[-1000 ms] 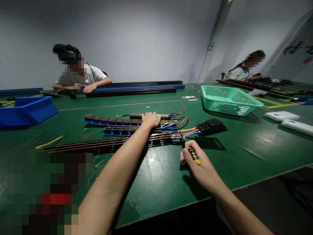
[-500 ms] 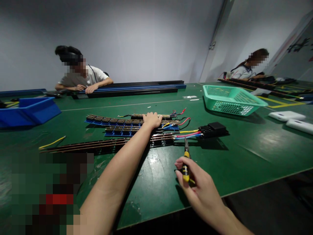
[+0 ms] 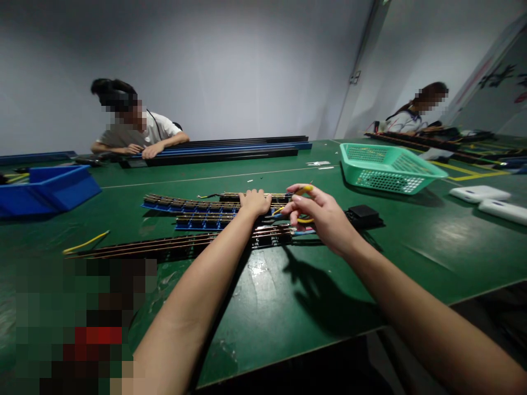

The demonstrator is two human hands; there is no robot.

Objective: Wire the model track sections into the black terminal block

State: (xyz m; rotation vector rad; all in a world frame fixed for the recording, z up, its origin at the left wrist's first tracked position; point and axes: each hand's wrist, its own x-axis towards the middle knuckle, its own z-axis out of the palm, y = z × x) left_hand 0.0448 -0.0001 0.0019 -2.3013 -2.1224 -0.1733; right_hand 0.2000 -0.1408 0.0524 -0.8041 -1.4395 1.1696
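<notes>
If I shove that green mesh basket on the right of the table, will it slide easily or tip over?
The green basket would probably slide rather than tip: it looks wide and low, resting flat on the smooth green table. Its perforated plastic walls suggest it is light, so a gentle push likely moves it. Its contents are too blurred to judge added weight.

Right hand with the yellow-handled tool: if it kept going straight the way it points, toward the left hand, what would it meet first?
Probably the left hand, which rests on the wired strips just beyond the right hand. Depth is unclear, so the tool might pass above it.
</notes>
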